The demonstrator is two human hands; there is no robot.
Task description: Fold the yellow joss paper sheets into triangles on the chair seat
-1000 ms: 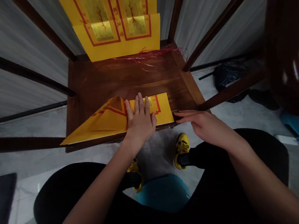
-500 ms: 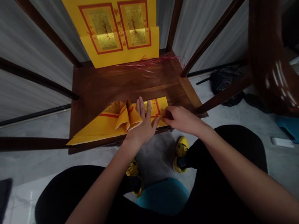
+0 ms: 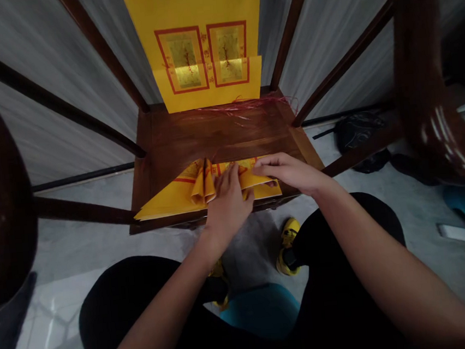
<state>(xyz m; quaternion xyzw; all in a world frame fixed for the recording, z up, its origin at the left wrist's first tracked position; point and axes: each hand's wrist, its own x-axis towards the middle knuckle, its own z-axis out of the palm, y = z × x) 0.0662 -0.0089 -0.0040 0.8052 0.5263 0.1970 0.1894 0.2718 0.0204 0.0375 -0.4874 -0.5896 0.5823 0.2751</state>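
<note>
A sheet of yellow joss paper [image 3: 167,199] with red-lined printing lies along the front of a brown wooden chair seat [image 3: 204,134]. Its left part fans to a point, and upright pleats bunch near the middle. My left hand [image 3: 228,197] is bent over the paper just right of these pleats, its fingers closed against a fold. At the right end, my right hand [image 3: 292,171] pinches a raised flap, thumb beneath and fingers above. Part of the paper and several fingertips are hidden by the hands.
More yellow joss paper [image 3: 196,10] stands against the chair back, its lower part bent forward. Thin red strings [image 3: 256,103] lie at the seat's rear. Curved armrests rise at left and right [image 3: 420,68]. A black bag [image 3: 360,137] is on the floor at right.
My left hand's straight fingers have bent in over the paper. My right hand has lifted the right-hand part of the sheet into a flap. The view has shifted, showing the left armrest.
</note>
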